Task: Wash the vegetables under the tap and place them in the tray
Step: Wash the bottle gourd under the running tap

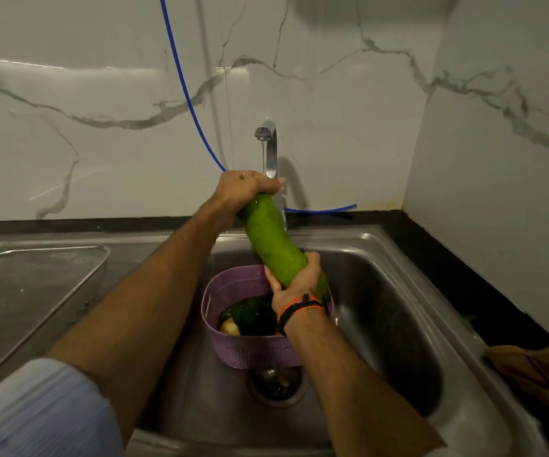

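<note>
The left hand (pixel 246 186) covers the far end of the bottle gourd (pixel 274 245), the right hand (pixel 298 283) hides its near part, the basket's (pixel 250 351) dark contents cannot be identified, and the right picture edge cuts off the brown cloth (pixel 543 367).

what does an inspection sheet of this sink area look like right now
surface: stainless steel sink, wet.
job's things: long green gourd under running chrome tap; purple perforated plastic basket in the sink holds more vegetables; mesh metal tray on the left drainboard.
clutter: brown cloth at the right edge.
grippers: left hand grips the gourd's top, right hand its lower part.
cables: thin blue hose down the wall.
surroundings: white marble wall.
</note>
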